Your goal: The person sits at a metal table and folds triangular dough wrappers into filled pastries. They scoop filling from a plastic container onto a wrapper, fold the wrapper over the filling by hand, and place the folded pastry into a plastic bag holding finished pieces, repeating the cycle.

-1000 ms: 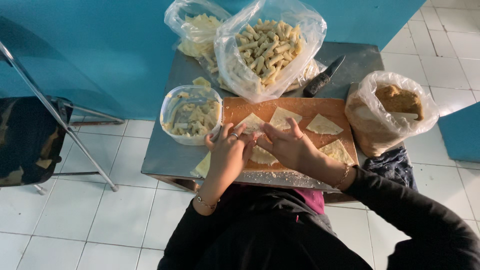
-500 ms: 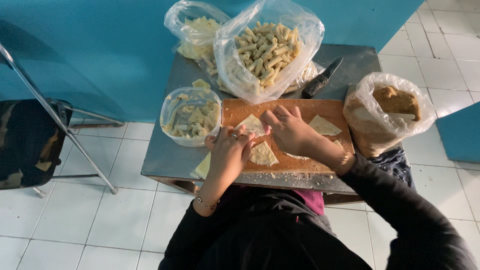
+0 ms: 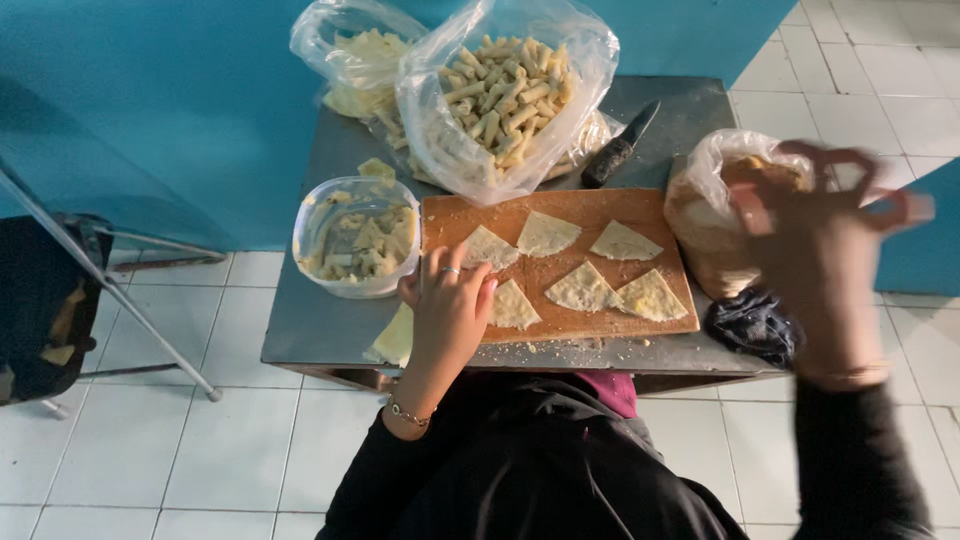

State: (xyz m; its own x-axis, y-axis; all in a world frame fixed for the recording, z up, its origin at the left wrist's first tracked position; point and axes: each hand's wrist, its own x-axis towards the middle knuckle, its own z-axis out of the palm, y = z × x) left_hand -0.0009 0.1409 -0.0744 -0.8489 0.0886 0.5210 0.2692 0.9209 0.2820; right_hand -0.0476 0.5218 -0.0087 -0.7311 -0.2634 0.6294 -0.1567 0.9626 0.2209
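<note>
Blue wall behind a grey metal table (image 3: 330, 330). Clear tub (image 3: 352, 236) of dough scraps sits at the board's left edge; a clear bag (image 3: 505, 95) of rolled sticks at the back edge. Right hand (image 3: 815, 245) (blurred) has lifted off the cutting board (image 3: 560, 215) to the bag (image 3: 715, 215) at the right edge, fingers spread wide, empty. Left hand (image 3: 452, 310) rests flat on a dough triangle (image 3: 512, 306) near the board's front-left corner.

Six flat, pale triangular dough wrappers (image 3: 583, 288) lie spread over the wooden cutting board (image 3: 655, 206) at frame centre; the lower-left wrapper (image 3: 513, 306) lies against fingers.
</note>
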